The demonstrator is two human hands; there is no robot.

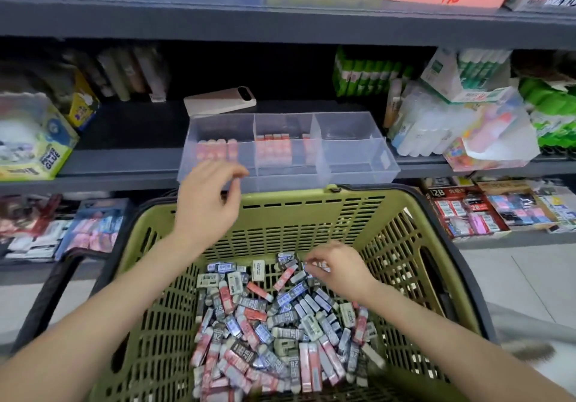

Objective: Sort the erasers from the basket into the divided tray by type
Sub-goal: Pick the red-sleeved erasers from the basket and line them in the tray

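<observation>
Olive-green and slotted like a lattice, the plastic basket fills the foreground, its dark handle folded against the rim. Behind it, on a grey shelf, sits the clear divided tray, a rectangle of thin see-through walls with its long side running left to right. Pink erasers stand in neat rows in its left and middle sections. On the basket floor lies a loose heap of erasers, small wrapped blocks in pink, grey and blue sleeves that point every way. The left hand hovers over the basket's far rim, just before the tray, with fingers loosely curled and nothing visible in them. The right hand reaches down at the heap's far edge, its fingertips pinching a small eraser whose long axis lies roughly left to right.
</observation>
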